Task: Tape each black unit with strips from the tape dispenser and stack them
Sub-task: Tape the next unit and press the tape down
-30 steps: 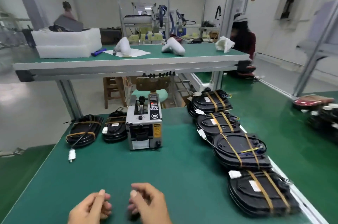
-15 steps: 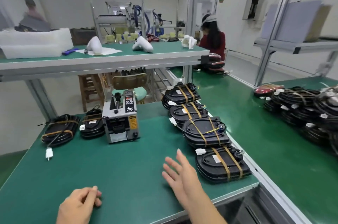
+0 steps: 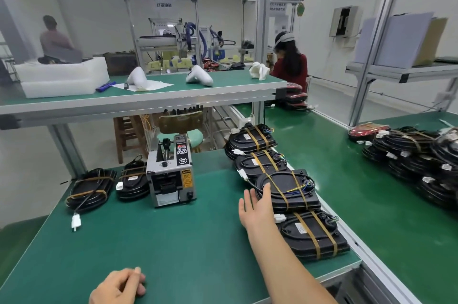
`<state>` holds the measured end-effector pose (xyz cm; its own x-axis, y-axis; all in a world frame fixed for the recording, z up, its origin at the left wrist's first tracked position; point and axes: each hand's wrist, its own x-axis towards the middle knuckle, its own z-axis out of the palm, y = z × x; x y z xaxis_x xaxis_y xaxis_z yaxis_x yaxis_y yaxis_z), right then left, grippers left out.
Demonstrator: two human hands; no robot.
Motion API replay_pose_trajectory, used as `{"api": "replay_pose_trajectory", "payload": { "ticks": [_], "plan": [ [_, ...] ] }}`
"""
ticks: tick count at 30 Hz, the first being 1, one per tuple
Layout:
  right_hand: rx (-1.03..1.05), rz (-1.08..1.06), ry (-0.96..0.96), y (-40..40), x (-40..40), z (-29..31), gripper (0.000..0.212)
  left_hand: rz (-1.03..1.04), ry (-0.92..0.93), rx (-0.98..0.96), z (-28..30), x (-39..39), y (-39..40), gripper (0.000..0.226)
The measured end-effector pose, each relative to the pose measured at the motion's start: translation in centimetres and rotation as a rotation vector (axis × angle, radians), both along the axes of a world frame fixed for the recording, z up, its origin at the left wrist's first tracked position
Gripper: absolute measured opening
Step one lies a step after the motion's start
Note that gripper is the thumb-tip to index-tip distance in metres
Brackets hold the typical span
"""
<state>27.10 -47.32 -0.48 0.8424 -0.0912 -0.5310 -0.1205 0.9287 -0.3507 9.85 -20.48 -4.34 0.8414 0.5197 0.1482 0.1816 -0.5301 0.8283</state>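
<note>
The right hand (image 3: 257, 204) was stretched out over the green desk (image 3: 173, 241), its fingers straight and released, the fingertips (image 3: 267, 188) reaching the left edge of the third black unit (image 3: 288, 188) in a row along the desk's right side. Whether the fingertips actually pressed on that unit or only lay against it could not be told. The left hand (image 3: 119, 287) was rested on the desk at the near edge, its fingers loosely curled, and nothing was held in it.

Four stacks of black units were lined up along the right edge: the nearest stack (image 3: 314, 236), the one by the fingertips, a third (image 3: 262, 163) and the farthest (image 3: 251, 138). Each was bound with two brownish tape strips (wires and small white connectors were seen poking out at the sides).

The tape dispenser (image 3: 171, 174), a grey box with a black control panel, was stood upright near the middle of the desk's far part, well apart from both hands. Just to its left two more taped black units (image 3: 131, 182) (image 3: 89, 188) were laid, with a white plug (image 3: 76, 221) trailing from the outer one.

On a neighbouring desk to the right, a heap of further black units (image 3: 416, 157) was piled.
</note>
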Motion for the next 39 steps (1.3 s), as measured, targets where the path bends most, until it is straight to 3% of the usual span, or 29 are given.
{"api": "replay_pose_trajectory", "payload": {
  "ticks": [6,8,11,13,16,20,24,29,36,39],
  "plan": [
    [-0.151,-0.088,0.081,0.9,-0.7,-1.3,0.042,-0.021,-0.016,-0.014,-0.6,0.2,0.4,0.038],
    [-0.301,-0.104,0.085,1.7,-1.5,-1.6,0.032,-0.029,-0.028,-0.027,-1.0,0.2,0.7,0.037],
    [-0.678,-0.047,-0.072,2.8,-3.8,-2.3,0.017,-0.045,-0.056,-0.069,-1.6,0.5,1.3,0.037],
    [-0.884,0.088,-0.253,3.2,-5.6,-2.0,0.021,-0.071,-0.076,-0.116,-2.2,0.6,1.7,0.039],
    [-1.005,0.341,-0.506,3.6,-7.3,-0.6,0.029,-0.107,-0.134,-0.268,-2.8,0.8,2.6,0.041],
    [-1.267,0.744,-0.749,4.3,-7.8,1.6,0.021,-0.030,-0.243,-0.560,-2.6,1.2,4.8,0.031],
    [-1.606,0.929,-0.853,5.7,-7.4,2.0,0.024,0.019,-0.239,-0.503,-2.0,0.8,7.3,0.034],
    [-1.650,1.006,-0.935,7.2,-6.4,1.0,0.025,-0.085,-0.199,-0.418,-1.5,-0.4,9.0,0.027],
    [-1.553,1.133,-0.986,7.9,-5.5,-0.2,0.036,-0.338,-0.187,-0.301,-2.0,-1.4,8.6,0.054],
    [-1.534,1.148,-0.997,7.8,-5.2,-0.5,0.040,-0.368,-0.176,-0.282,-1.7,-1.6,8.3,0.049]
  ]
}}
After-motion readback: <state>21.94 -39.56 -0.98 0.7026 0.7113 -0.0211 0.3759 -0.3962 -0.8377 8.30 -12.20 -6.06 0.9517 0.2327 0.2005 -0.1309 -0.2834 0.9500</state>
